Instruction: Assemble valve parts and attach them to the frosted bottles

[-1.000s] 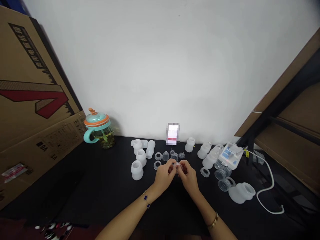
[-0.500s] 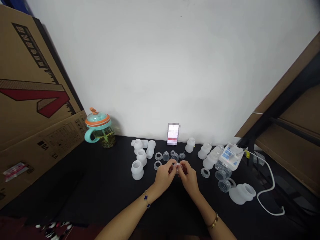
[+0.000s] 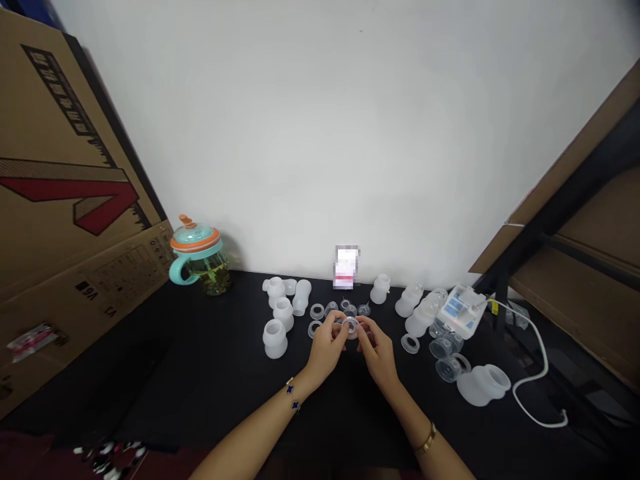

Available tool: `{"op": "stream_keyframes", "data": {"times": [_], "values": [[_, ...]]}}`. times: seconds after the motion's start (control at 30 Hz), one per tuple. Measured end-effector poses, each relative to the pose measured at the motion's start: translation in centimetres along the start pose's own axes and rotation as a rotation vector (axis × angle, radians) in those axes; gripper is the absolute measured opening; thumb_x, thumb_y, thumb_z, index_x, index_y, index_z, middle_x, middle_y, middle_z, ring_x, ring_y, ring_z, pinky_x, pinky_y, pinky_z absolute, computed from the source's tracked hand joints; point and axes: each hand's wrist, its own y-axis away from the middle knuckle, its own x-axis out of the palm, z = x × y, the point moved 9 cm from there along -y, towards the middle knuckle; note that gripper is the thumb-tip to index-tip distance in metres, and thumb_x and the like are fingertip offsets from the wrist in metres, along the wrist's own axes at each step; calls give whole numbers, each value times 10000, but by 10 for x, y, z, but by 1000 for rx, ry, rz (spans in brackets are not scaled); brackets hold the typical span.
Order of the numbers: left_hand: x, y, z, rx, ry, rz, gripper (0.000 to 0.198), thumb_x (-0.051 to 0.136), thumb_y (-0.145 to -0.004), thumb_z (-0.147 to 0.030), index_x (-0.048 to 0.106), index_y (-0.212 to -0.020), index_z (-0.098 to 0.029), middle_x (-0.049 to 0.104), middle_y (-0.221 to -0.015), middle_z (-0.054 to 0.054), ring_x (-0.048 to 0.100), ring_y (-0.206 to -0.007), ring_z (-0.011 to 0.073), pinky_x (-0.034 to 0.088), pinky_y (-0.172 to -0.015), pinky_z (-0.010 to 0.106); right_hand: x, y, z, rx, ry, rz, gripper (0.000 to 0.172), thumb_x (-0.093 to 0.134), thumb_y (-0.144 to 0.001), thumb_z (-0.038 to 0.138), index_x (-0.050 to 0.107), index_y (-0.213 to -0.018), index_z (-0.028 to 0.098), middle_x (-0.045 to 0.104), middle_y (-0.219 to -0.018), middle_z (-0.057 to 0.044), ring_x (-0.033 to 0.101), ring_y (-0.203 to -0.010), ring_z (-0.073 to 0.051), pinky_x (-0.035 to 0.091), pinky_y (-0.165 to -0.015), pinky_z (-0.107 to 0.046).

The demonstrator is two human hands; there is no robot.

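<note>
Centrally, small clear round plastic part (image 3: 352, 327), pinched between both hands' fingers (image 3: 343, 331)

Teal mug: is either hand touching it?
No, the teal mug stands far off to the left; the left hand and right hand both hold a clear ring.

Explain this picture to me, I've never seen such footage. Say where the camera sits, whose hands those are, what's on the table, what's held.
No machine here: one camera worn on a person's head looks forward and down. The left hand and right hand are that person's own; together they pinch a small clear round plastic part over the black table. Around them lie frosted white bottle-shaped pieces, clear plastic rings, a white boxy device with a blue label and a teal mug with an orange lid.
</note>
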Motion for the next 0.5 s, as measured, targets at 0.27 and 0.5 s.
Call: {"op": "stream_keyframes", "data": {"times": [0.27,0.5], "values": [[4,-2,3,-2,123,40,267,555,-941,-444,570,-1045,-199,622,-684,-25,549,-518,103,459,-516,208,-5,1,0,-27,13,-52,387,526,-958,490,681,-1151,194,720,-876,-59,608,-567,-155,501,-532,-273],[4,-2,0,10,127,45,231,534,-942,-404,565,-1038,-197,563,-636,-47,542,-517,110,444,-506,208,-8,2,7,-61,66,-79,364,545,-955,468,691,-1132,186,727,-859,-64,613,-571,-159,500,-538,-279]]}}
